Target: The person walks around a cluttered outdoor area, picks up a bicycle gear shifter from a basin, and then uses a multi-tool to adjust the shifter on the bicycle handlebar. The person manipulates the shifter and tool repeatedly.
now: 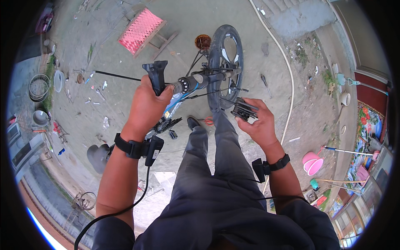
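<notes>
There is one bicycle (208,83) lying on the dirt ground (283,104), and one wheel (225,54) shows (a dark one, up at the top). The left hand (148,104) is curled tight around the black handlebar end (156,75), with the arm reaching straight up from below. The right hand (258,123) is half closed and holds one folding tool set (243,109), a black bunch of keys fanned out, just right of the bike frame. One pink stool (141,30) sits far off. One pink bucket (312,162) lies at the right.
</notes>
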`<state>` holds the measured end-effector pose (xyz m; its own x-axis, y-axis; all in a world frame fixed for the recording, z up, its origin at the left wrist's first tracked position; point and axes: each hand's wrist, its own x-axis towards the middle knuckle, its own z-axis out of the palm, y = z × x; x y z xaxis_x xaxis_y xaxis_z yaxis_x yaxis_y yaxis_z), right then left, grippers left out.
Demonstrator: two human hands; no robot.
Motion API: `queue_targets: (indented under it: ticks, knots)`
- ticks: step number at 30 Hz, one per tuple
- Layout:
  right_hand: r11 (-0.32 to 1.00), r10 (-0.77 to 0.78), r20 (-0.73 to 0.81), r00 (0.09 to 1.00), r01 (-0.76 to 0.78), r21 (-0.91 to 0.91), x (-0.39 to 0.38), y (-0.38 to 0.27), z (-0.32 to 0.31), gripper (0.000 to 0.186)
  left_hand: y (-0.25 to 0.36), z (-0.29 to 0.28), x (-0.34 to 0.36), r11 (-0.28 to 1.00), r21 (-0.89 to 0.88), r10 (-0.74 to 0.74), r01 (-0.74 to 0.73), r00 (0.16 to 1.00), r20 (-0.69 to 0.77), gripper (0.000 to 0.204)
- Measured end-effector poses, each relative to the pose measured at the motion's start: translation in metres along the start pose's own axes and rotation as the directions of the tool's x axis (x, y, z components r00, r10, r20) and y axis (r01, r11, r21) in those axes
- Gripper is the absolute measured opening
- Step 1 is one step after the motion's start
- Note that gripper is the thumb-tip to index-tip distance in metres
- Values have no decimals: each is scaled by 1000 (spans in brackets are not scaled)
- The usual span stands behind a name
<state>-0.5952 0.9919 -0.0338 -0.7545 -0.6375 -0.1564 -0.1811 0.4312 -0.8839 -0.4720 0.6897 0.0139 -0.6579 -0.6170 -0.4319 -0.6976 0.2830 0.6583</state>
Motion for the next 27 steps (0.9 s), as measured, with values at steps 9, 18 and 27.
queue_targets:
  ticks: [9,18,27]
  knots:
    - [997,-58,2,998,58,52,15,-3,8,55,-1,-3,0,988,76,134,-134,991,1,40]
    - [995,-94,-11,996,94,30,25,-1,11,55,-4,0,3,997,33,64,-65,998,8,30]
    - [992,-126,37,991,127,-13,24,-9,13,54,-2,1,-1,1000,2,24,-24,1000,-5,39]
